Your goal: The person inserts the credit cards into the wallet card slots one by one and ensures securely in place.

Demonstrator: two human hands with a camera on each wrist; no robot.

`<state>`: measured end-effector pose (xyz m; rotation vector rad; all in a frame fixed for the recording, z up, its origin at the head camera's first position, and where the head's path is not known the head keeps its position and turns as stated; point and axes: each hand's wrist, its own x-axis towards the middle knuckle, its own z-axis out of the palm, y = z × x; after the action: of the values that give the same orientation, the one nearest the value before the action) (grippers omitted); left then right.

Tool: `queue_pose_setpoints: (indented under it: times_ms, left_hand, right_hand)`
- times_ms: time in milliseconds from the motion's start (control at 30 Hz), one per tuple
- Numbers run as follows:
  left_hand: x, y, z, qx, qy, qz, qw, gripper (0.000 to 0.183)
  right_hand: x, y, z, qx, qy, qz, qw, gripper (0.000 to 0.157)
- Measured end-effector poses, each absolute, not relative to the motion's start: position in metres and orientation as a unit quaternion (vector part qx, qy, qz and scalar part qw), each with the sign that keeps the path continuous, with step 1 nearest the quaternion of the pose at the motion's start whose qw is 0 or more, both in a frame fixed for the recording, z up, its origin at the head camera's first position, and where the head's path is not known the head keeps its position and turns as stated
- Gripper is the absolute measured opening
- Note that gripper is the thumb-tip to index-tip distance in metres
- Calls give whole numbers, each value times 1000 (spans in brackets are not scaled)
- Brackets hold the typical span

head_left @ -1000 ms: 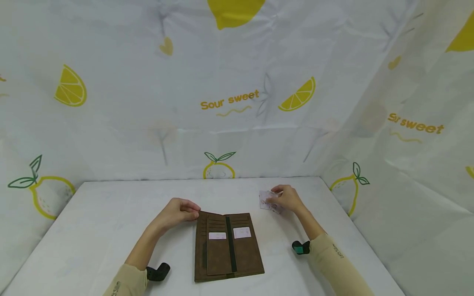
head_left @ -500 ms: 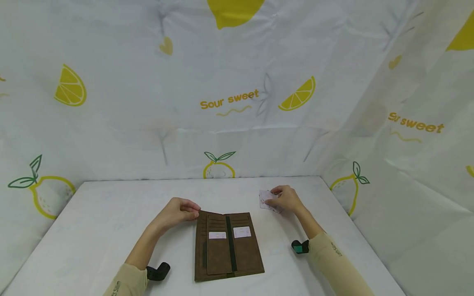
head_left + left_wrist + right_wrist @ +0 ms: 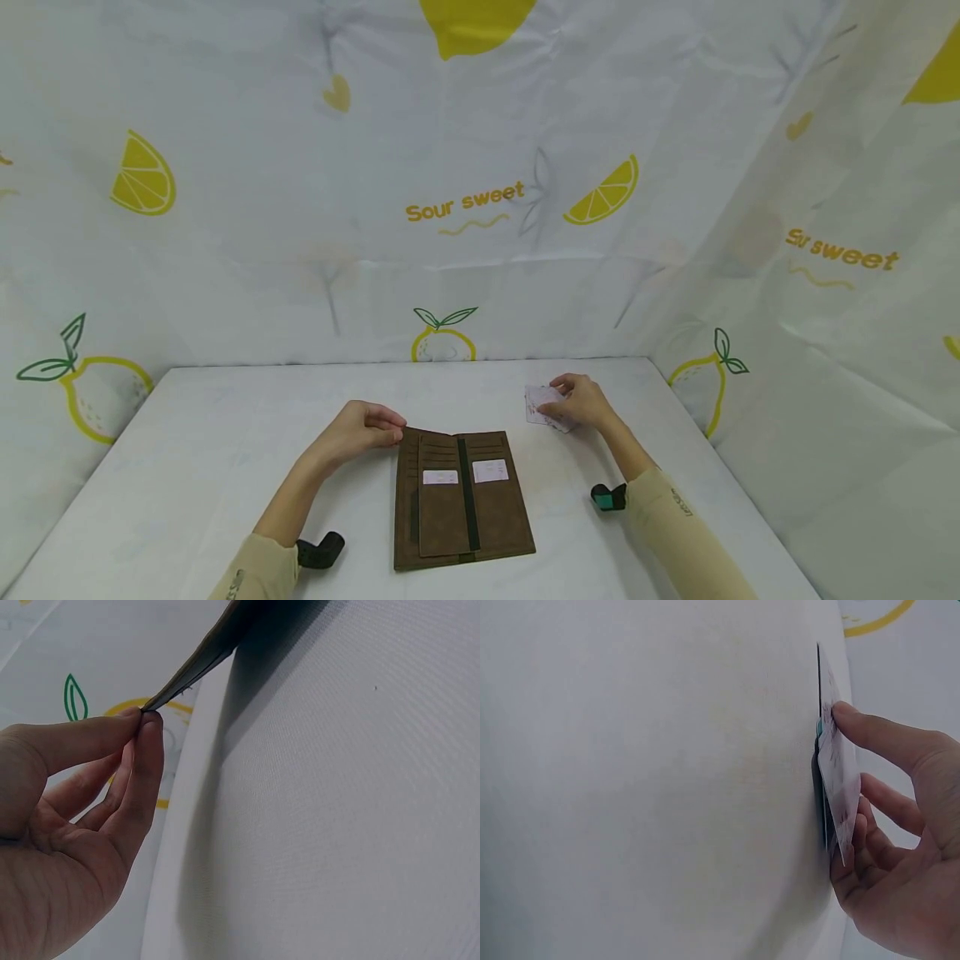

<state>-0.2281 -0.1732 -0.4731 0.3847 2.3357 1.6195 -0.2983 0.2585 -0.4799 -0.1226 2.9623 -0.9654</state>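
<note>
An opened brown long wallet (image 3: 502,517) lies on the table, with a white card (image 3: 440,477) in its left half and another white card (image 3: 491,471) in its right half. My left hand (image 3: 363,429) pinches the wallet's upper left corner between thumb and fingertips. In the left wrist view that corner of the wallet (image 3: 202,664) is raised off the white surface. To the wallet's right, my right hand (image 3: 583,402) is at a small pile of printed cards (image 3: 537,402). The right wrist view has its thumb on the top card (image 3: 841,780), which tilts slightly, with fingers curled at the edge.
A white cloth covers the table (image 3: 225,467). Behind and to the right hangs a white lemon-print sheet (image 3: 300,275). Each wrist carries a black camera, one on the left (image 3: 321,552) and one on the right (image 3: 608,497), both close above the tabletop.
The right hand's thumb and fingers have shifted very slightly over the cards, and the lower cards have slid a little to the right. The left hand and wallet stay put.
</note>
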Motion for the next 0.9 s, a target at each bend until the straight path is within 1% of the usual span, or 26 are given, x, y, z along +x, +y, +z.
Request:
queue_pose_setpoints:
  times_ms: [167, 400, 533, 633, 900]
  left_hand:
    - [-228, -173, -473, 135, 806, 560, 136, 25]
    - [-228, -173, -473, 133, 806, 561, 137, 24]
    - [-228, -172, -472, 134, 803, 564, 138, 25]
    - [-228, -173, -473, 132, 805, 562, 137, 25]
    - [-228, -173, -473, 125, 808, 560, 135, 24]
  right_hand:
    - [-299, 264, -479, -36, 945, -325, 2, 54]
    - [-299, 271, -482, -31, 931, -363, -16, 36]
    - [-300, 273, -483, -25, 923, -385, -18, 29]
    - [-301, 273, -483, -21, 914, -404, -18, 28]
    - [-298, 271, -477, -39, 887, -460, -19, 33]
